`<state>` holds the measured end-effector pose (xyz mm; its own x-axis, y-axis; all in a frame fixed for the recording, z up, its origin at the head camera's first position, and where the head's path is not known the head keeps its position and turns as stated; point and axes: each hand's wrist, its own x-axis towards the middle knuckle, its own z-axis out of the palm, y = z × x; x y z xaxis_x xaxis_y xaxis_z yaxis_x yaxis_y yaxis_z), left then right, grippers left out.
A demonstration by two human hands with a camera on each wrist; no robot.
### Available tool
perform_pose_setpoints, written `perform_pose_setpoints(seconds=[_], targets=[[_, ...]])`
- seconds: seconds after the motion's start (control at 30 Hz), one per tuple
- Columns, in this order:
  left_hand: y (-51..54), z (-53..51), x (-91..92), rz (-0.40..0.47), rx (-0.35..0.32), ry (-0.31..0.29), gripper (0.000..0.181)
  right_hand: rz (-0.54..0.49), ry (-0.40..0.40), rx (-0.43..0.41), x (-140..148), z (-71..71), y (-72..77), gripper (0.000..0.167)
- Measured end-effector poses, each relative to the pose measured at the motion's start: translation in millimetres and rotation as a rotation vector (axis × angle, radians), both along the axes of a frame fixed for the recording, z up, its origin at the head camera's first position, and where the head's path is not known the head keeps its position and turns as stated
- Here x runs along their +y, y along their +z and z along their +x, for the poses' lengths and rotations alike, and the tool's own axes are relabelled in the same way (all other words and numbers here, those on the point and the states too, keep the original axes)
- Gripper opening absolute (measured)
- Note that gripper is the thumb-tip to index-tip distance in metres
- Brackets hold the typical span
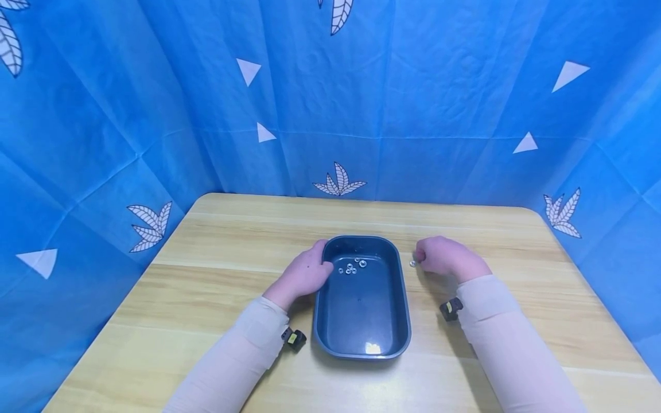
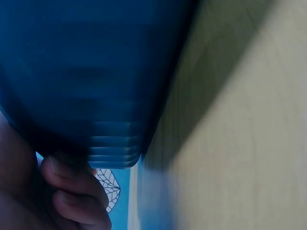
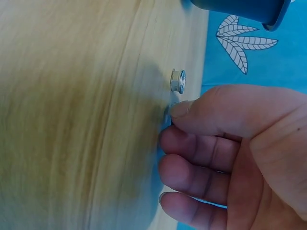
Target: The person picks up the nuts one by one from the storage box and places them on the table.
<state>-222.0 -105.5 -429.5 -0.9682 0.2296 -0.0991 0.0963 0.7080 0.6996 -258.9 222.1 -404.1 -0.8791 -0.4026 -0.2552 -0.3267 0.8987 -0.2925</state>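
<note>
A dark blue tray (image 1: 361, 321) stands on the table with several small metal nuts (image 1: 351, 269) in its far left part. My left hand (image 1: 303, 274) grips the tray's left rim near the far corner, its thumb over the edge; in the left wrist view, curled fingers (image 2: 76, 191) lie against the tray's outer wall. Right of the tray, my right hand (image 1: 441, 256) is low over the table with fingers bent. Just past its thumb tip, a shiny flanged nut (image 3: 178, 81) stands on the wood. Whether thumb and forefinger pinch anything is hidden.
The pale wooden table (image 1: 232, 229) has rounded far corners. A blue curtain (image 1: 320, 92) with white leaf and triangle prints hangs behind it and at both sides. Small black cameras (image 1: 451, 308) sit on both wrists, over light sleeves.
</note>
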Motion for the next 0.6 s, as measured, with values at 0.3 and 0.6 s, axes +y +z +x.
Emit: perform_pose_setpoints(seconds=[0.3,0.6], targets=[[0.8,1.2,-0.6,-0.01,-0.006,0.006,0.063,0.004,-0.011,0.0,-0.2,0.8,-3.3,0.018],[3.5,3.0,0.7,0.007,-0.011,0.005,0.061,-0.005,-0.032,-0.001,0.6,2.9,-4.0,0.017]])
